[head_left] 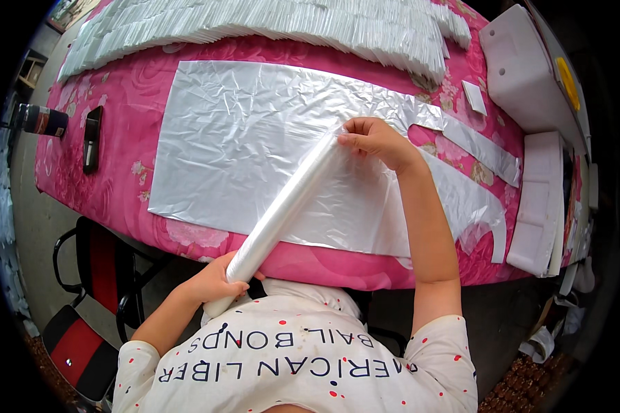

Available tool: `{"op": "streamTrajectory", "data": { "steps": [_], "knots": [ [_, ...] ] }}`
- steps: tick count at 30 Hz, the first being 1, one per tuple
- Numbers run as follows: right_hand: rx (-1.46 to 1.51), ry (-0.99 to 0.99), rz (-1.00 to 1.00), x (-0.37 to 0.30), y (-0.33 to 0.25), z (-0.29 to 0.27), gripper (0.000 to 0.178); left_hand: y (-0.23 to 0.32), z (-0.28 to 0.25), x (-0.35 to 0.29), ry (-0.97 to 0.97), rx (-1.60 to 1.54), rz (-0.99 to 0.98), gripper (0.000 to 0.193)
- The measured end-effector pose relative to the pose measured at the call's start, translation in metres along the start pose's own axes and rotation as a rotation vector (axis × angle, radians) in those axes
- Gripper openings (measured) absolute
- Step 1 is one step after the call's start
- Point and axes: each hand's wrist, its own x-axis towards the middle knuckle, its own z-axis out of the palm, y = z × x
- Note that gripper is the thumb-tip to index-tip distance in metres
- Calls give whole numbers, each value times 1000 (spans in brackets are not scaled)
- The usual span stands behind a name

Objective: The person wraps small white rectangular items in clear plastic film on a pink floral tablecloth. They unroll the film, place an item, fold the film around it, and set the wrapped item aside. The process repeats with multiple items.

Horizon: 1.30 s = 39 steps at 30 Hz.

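A long, shiny white roll of plastic film [282, 206] slants from my body up over the table. My left hand [222, 281] wraps round its lower end, close to my shirt. At the upper end my right hand [375, 141] pinches the film between thumb and fingers. Beneath the roll lies a thin, creased white plastic sheet [213, 138], spread flat. Its right part narrows into straps, with a rounded cutout between them. Whether the roll is joined to the sheet, I cannot tell.
Folded white plastic pieces [275, 24] stand in long rows along the far side of the pink floral tablecloth [117, 199]. White foam boxes [520, 69] are on the right. A dark tray [92, 140] and a jar [43, 120] sit at the left; chairs [103, 268] stand below.
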Motion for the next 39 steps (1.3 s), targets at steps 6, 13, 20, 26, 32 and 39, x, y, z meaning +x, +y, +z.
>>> {"op": "streamTrajectory", "data": {
  "steps": [6,13,20,26,32,39],
  "knots": [
    [38,-49,2,-1,4,-4,21,-21,-17,6,-162,-163,59,64],
    [11,-108,37,1,4,-1,18,-26,-29,5,-315,-383,-2,65],
    [22,-102,3,2,10,1,17,-33,-34,6,-395,-558,-59,70],
    [-75,123,-32,-6,15,-15,15,-32,-34,-1,-393,-578,-129,70],
    [-249,629,-96,-33,48,-118,19,-43,-63,-24,-375,-290,-265,62],
    [-305,790,-208,-70,65,-170,17,-19,-72,-31,-471,188,-245,51]
  ]
}}
